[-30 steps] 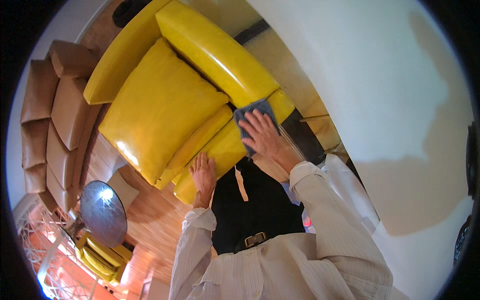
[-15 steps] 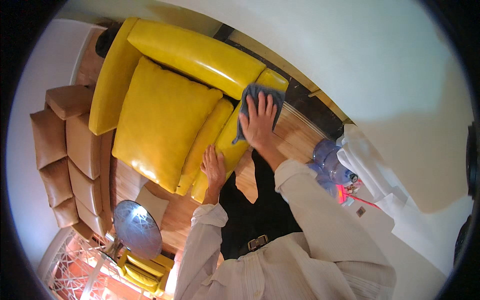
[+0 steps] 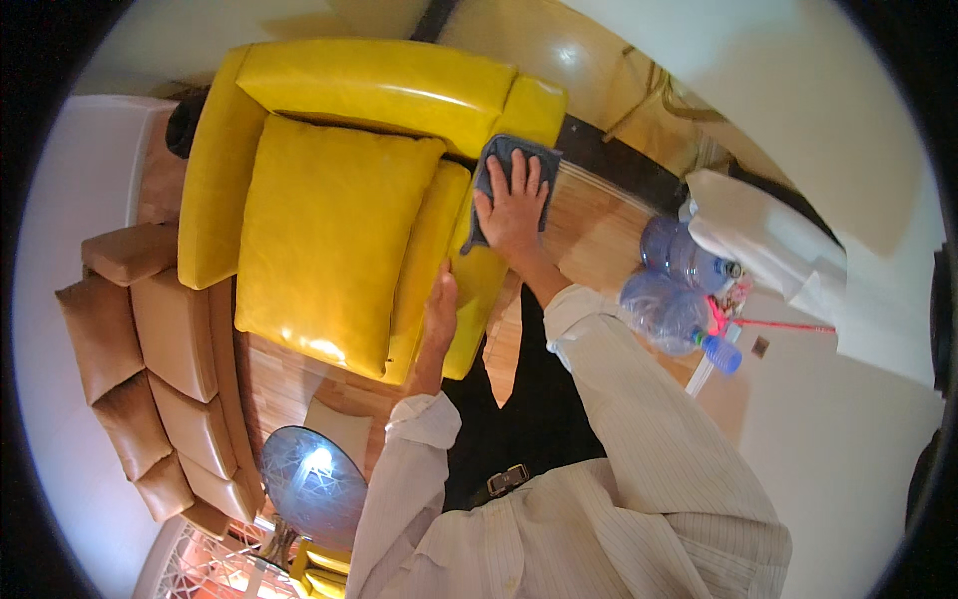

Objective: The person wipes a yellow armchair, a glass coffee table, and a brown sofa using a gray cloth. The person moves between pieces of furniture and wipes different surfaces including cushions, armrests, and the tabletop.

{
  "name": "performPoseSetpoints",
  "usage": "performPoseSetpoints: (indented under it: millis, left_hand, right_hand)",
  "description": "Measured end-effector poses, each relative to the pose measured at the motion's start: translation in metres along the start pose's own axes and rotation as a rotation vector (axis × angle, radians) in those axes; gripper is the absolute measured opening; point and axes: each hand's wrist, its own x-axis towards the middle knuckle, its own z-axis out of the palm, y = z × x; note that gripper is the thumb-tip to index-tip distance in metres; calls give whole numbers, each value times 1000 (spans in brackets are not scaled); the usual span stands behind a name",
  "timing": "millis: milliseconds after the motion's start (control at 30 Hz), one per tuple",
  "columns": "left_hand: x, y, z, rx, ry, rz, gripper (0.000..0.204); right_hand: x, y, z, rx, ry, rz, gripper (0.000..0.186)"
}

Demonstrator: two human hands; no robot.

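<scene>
A bright yellow leather armchair [image 3: 329,200] fills the upper left, with a loose yellow seat cushion on it. My right hand [image 3: 512,207] lies flat, fingers spread, on a grey-blue cloth [image 3: 496,160] pressed against the chair's near armrest. My left hand [image 3: 440,314] rests edge-on against the front of the same armrest, beside the cushion's side, holding nothing. Both forearms wear cream striped sleeves.
A brown leather sofa [image 3: 140,349] curves along the left. A round glass side table [image 3: 311,486] stands below the chair on the wooden floor. Two large blue water bottles [image 3: 679,290] lie at the right beside a white cabinet [image 3: 768,240].
My right hand has slid the cloth along the armrest toward the chair's back. My head has turned, shifting the chair left and bringing the water bottles into view.
</scene>
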Motion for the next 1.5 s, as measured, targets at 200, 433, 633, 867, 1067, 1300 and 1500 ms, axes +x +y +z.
performPoseSetpoints:
  millis: [200,433,633,867,1067,1300,1500]
  left_hand:
    - [1,17,-33,-304,-170,-201,87]
    - [11,14,-46,-141,-224,-224,76]
    - [19,15,-35,-132,-180,-308,65]
    - [28,16,-35,86,-78,-262,58]
    - [51,43,-41,623,-163,-84,57]
    - [105,92,29,1074,-243,823,51]
    - [151,81,45,1156,-177,961,54]
  right_hand:
    - [-159,-65,1,155,-44,48,67]
    - [-226,-95,3,127,-146,33,69]
    - [-141,-52,-3,155,-4,109,67]
    - [-248,-98,6,421,4,282,66]
    - [-263,-103,9,620,79,387,63]
    - [-225,-66,27,899,230,596,70]
    - [-288,-102,43,1206,75,909,83]
